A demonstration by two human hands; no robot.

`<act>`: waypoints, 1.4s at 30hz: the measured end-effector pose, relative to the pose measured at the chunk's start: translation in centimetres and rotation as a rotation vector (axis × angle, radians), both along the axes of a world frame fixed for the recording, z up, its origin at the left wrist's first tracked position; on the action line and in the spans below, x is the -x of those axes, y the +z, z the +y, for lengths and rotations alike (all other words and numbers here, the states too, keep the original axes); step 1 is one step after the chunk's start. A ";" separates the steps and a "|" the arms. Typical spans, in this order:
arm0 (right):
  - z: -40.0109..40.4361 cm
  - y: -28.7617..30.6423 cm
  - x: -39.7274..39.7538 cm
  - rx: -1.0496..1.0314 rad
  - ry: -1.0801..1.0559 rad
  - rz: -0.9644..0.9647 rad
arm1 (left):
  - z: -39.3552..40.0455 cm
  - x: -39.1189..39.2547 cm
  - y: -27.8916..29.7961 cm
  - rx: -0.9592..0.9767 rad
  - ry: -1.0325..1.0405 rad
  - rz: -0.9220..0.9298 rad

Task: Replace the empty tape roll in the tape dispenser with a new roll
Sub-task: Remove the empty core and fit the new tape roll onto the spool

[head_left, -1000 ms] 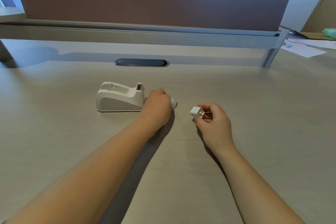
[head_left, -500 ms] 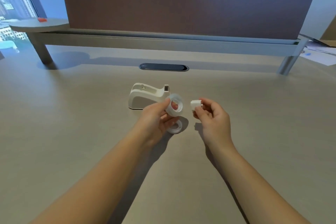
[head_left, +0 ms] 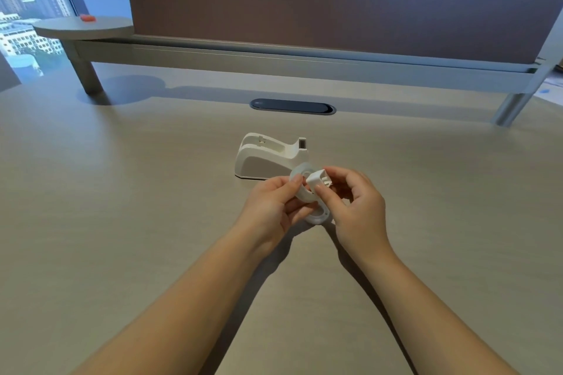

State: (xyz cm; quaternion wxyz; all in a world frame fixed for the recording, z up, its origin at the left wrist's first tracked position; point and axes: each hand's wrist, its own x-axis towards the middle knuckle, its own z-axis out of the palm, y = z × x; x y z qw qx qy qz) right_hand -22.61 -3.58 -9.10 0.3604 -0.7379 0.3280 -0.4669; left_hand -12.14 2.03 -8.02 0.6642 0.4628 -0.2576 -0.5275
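Tape roll [head_left: 300, 184] pinched in left hand [head_left: 272, 207], white spindle [head_left: 316, 181] in right hand [head_left: 355, 207].

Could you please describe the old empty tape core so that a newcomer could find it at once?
Start at the white tape dispenser in the middle of the desk. Just in front of it, under the two hands, a thin white ring lies flat on the desk. Unlike the new tape roll held above it, nobody is holding it.

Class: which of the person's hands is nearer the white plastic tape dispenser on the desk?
Left. The left hand is just in front of the white plastic tape dispenser; the right hand is farther right.
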 end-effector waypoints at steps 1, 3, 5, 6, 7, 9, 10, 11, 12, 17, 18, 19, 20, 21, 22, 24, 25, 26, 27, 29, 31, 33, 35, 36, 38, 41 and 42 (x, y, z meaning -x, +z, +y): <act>0.0 0.0 0.0 0.028 0.000 0.014 | 0.0 0.0 0.0 0.001 -0.014 -0.011; 0.1 0.0 0.1 0.074 -0.001 0.035 | 0.0 0.2 0.1 0.014 -0.035 -0.032; 0.1 0.1 0.2 0.106 -0.010 0.057 | 0.1 0.2 0.2 0.028 -0.041 -0.039; 0.2 0.2 0.3 0.120 -0.015 0.067 | 0.2 0.3 0.2 0.038 -0.042 -0.043; 0.3 0.2 0.3 0.131 -0.019 0.077 | 0.2 0.4 0.2 0.049 -0.040 -0.048; 0.5 0.3 0.2 0.151 -0.029 0.097 | 0.2 0.5 0.1 0.060 -0.021 -0.066; 0.6 0.4 0.2 0.160 -0.032 0.107 | 0.2 0.5 0.1 0.056 -0.002 -0.085; 0.7 0.5 0.1 0.170 -0.037 0.118 | 0.2 0.6 0.0 0.052 0.018 -0.108; 0.7 0.5 0.1 0.182 -0.041 0.129 | 0.2 0.7 -0.1 0.051 0.033 -0.137; 0.9 0.5 0.1 0.215 -0.070 0.145 | 0.2 1.0 0.0 0.069 0.080 -0.223; 0.9 0.5 0.1 0.222 -0.061 0.139 | 0.2 0.9 0.0 0.068 0.084 -0.236; 0.8 0.5 0.1 0.225 -0.044 0.129 | 0.3 0.7 0.1 0.067 0.084 -0.248; 0.7 0.5 0.2 0.218 -0.019 0.116 | 0.4 0.6 0.3 0.069 0.078 -0.255; 0.6 0.6 0.2 0.199 0.005 0.099 | 0.4 0.4 0.4 0.075 0.067 -0.255; 0.5 0.8 0.3 0.169 0.024 0.079 | 0.4 0.3 0.6 0.081 0.053 -0.250; 0.5 1.1 0.5 0.072 0.035 0.014 | 0.5 0.1 1.1 0.082 0.017 -0.241; 0.5 1.2 0.6 -0.009 0.032 -0.031 | 0.5 -0.1 1.2 0.077 0.002 -0.242; 0.5 1.3 0.7 -0.123 0.045 -0.085 | 0.6 -0.2 1.4 0.072 -0.012 -0.245; 0.3 1.4 0.8 -0.257 0.084 -0.145 | 0.6 -0.3 1.4 0.068 -0.024 -0.247; 0.1 1.4 0.8 -0.477 0.211 -0.203 | 0.7 -0.4 1.4 0.061 -0.051 -0.251; 0.0 1.4 0.9 -0.527 0.297 -0.182 | 0.7 -0.6 1.2 0.041 -0.069 -0.255; -0.1 1.3 0.9 -0.533 0.310 -0.192 | 0.8 -0.8 1.1 0.030 -0.098 -0.238; -0.3 1.2 1.0 -0.557 0.320 -0.229 | 0.8 -1.0 1.1 0.027 -0.120 -0.249; -0.4 1.1 1.1 -0.568 0.321 -0.239 | 0.9 -1.1 1.2 0.022 -0.124 -0.266; -0.5 1.0 1.0 -0.567 0.319 -0.214 | 1.0 -1.1 1.3 0.012 -0.108 -0.285; -0.4 1.0 1.0 -0.524 0.316 -0.170 | 1.0 -1.3 1.3 0.004 -0.085 -0.293; -0.4 1.1 0.9 -0.499 0.313 -0.151 | 1.0 -1.4 1.3 0.003 -0.080 -0.295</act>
